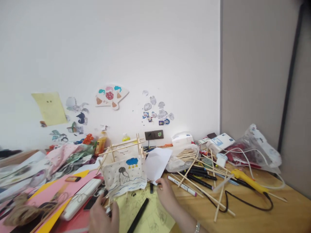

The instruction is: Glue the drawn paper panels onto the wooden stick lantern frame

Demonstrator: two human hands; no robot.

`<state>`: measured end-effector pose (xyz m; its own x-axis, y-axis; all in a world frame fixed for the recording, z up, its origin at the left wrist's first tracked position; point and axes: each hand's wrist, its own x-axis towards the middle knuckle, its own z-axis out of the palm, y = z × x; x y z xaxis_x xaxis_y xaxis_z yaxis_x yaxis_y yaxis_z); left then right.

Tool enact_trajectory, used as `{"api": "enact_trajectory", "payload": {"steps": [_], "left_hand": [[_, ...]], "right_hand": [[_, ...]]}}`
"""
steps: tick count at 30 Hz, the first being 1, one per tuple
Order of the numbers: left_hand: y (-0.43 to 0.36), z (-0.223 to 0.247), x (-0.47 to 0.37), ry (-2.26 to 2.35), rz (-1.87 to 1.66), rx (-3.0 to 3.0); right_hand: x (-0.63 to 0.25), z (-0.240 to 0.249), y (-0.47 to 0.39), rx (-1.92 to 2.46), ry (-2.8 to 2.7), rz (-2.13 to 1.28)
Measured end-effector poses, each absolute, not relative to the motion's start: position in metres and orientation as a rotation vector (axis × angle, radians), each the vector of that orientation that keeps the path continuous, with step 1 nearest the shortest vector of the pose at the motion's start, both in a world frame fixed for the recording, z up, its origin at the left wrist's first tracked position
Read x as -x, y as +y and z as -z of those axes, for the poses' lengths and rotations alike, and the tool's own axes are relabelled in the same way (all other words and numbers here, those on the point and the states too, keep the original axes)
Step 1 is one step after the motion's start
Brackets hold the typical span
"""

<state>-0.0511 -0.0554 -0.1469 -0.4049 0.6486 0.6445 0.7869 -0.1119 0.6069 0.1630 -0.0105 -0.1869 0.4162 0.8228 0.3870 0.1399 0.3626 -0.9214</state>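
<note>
My left hand (104,215) is at the bottom, thumb and fingers closed round a small dark-and-white thing that I cannot make out. My right hand (166,194) is closed near the paper's upper right edge; a small dark bit shows at its fingertips, too little to name. Between and beyond my hands stands a frame of wooden sticks (121,149), with a white drawn-on sheet (125,176) across its front, showing a blue cloud and wavy lines. Under it lies yellow sketched paper (145,216) with a black marker (138,216). A short black piece (151,188) stands beside my right fingertips.
At right lie a yellow glue gun (250,182) with a black cord, crossed sticks (220,199), a white marker (182,186) and several black pens (200,178). At left are coloured papers (75,187), a white power strip (81,199) and twine (20,210). A wall stands behind.
</note>
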Motion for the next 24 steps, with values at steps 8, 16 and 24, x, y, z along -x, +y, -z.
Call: {"api": "enact_trajectory", "payload": {"steps": [8, 16, 24], "left_hand": [[-0.058, 0.192, 0.008, -1.720, 1.040, 2.237], [-0.079, 0.173, -0.010, -1.894, 0.742, 2.387], [-0.075, 0.182, -0.008, -1.617, 0.949, 2.461]], "right_hand": [[-0.182, 0.182, -0.018, 1.235, -1.228, -0.625], [-0.181, 0.182, -0.021, 1.348, -1.339, -0.706], [-0.164, 0.174, -0.037, 1.226, -1.546, -0.796]]}}
